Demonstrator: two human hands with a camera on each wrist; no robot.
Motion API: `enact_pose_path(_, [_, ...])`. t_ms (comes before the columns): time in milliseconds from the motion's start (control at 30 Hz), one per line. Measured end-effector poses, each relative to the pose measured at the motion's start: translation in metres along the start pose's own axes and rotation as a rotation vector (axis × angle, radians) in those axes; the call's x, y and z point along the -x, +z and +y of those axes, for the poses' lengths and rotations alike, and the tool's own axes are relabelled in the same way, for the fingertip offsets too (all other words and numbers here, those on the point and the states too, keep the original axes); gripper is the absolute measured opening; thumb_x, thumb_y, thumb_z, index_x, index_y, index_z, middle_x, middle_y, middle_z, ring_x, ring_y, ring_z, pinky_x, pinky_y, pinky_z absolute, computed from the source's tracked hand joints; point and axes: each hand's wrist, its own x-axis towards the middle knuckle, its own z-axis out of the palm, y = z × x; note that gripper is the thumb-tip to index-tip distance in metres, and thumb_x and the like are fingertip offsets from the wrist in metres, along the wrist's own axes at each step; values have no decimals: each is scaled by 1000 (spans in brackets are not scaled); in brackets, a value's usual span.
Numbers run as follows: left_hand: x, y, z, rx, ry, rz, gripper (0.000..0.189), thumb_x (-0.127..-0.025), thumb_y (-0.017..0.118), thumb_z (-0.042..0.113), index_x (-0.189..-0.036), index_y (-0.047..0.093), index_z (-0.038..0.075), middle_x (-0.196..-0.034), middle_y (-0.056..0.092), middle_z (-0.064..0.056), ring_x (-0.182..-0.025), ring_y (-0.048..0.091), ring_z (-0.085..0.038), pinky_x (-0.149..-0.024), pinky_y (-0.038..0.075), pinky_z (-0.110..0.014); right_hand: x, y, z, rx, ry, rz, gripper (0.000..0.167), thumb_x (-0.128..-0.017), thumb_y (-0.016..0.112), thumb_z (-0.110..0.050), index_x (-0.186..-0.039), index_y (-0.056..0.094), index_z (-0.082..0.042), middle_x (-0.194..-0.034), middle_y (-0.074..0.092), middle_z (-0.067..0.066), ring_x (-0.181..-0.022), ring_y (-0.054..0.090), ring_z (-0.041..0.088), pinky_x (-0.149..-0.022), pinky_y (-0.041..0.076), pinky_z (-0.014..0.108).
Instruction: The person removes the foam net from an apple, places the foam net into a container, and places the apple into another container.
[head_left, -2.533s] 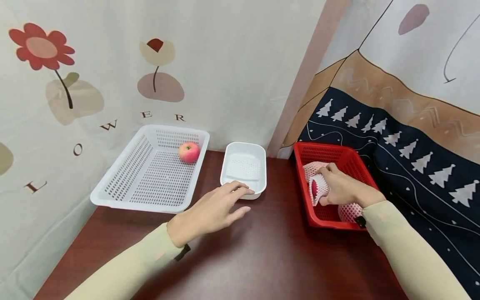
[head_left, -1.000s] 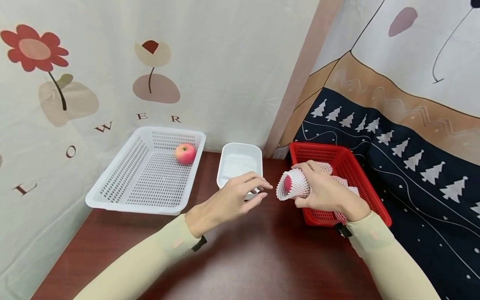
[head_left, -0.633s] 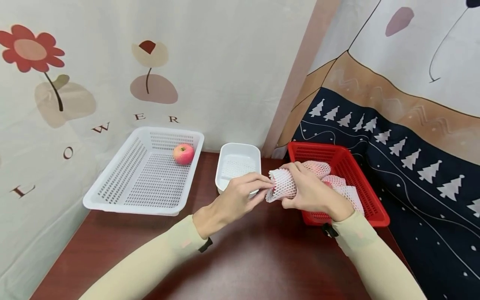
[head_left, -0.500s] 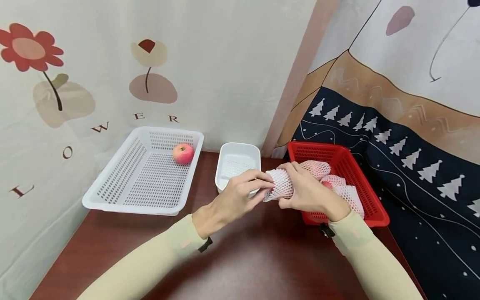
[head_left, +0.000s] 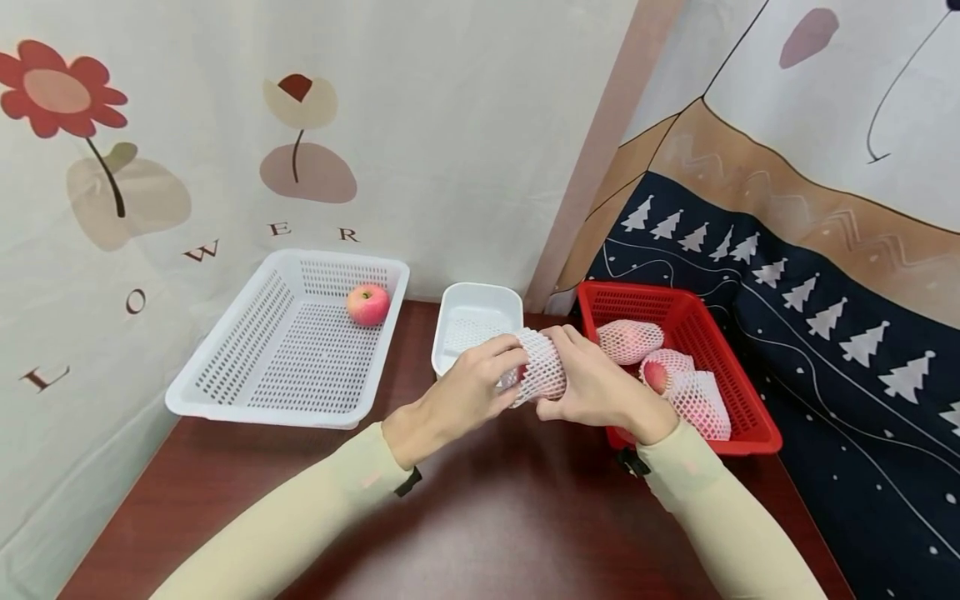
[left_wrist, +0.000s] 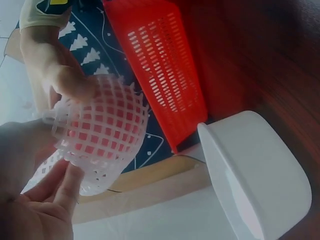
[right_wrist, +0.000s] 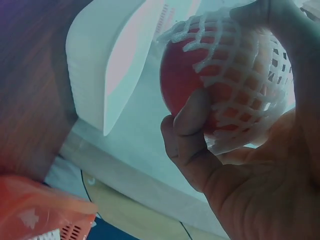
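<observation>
Both hands meet over the dark red table, in front of the small white basket. From the right, my right hand (head_left: pixel 603 392) holds an apple (right_wrist: pixel 181 75) in a white foam net (head_left: pixel 543 367). My left hand (head_left: pixel 457 392) has its fingers and thumb at the net's left end, pinching its edge in the left wrist view. Red skin shows bare at one side of the apple in the right wrist view; mesh covers the rest. My palms and fingers hide part of the fruit.
At right, a red basket (head_left: pixel 637 288) holds several netted fruits (head_left: pixel 630 340). The small white basket (head_left: pixel 474 310) stands in the middle. A larger white basket (head_left: pixel 197 398) at left has one bare apple (head_left: pixel 367 305) inside. Printed curtains (head_left: pixel 465 150) hang close behind.
My right hand has lifted the netted apple out of the red basket and carried it left. My left hand has moved right to meet it and taken hold of the net's end.
</observation>
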Motion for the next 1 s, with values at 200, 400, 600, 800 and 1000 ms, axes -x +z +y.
enact_pose_path(200, [6,-4,-4,-41,-48,-93,50,-79,100,-3,-120,71,2,-121,69,-11,-111,70,-27,-98,65,-39,2,2,-4,-55,14,13,90,-79,92,-30,-157,53,-10,-143,67,7,-121,66,20,-104,68,44])
enact_pose_path(400, [14,-9,-8,-23,-68,-168,53,-80,99,-1,-126,73,3,-126,67,-11,-111,67,-24,-96,63,-37,3,5,-8,-103,-13,0,87,-79,93,-28,-156,54,-10,-139,69,3,-115,68,14,-103,68,38])
enact_pose_path(600, [24,-16,-8,1,-77,-196,48,-84,96,2,-126,72,5,-129,62,-12,-104,66,-19,-91,62,-33,2,8,-16,-169,-30,-32,91,-78,94,-28,-158,53,-11,-139,69,1,-115,69,13,-105,67,37])
enact_pose_path(800, [35,-24,-9,-4,-84,-209,62,-86,100,10,-139,69,0,-135,65,-15,-110,68,-22,-98,64,-37,-3,13,-23,-182,-91,-47,106,-80,93,-31,-171,43,-8,-146,67,2,-119,70,13,-107,66,36])
enact_pose_path(1000, [44,-27,-11,-1,-62,-202,60,-85,98,9,-136,68,-2,-129,67,-14,-110,69,-23,-100,65,-39,-3,18,-26,-190,-128,-34,105,-81,92,-30,-171,44,-7,-147,67,1,-121,69,12,-107,66,36])
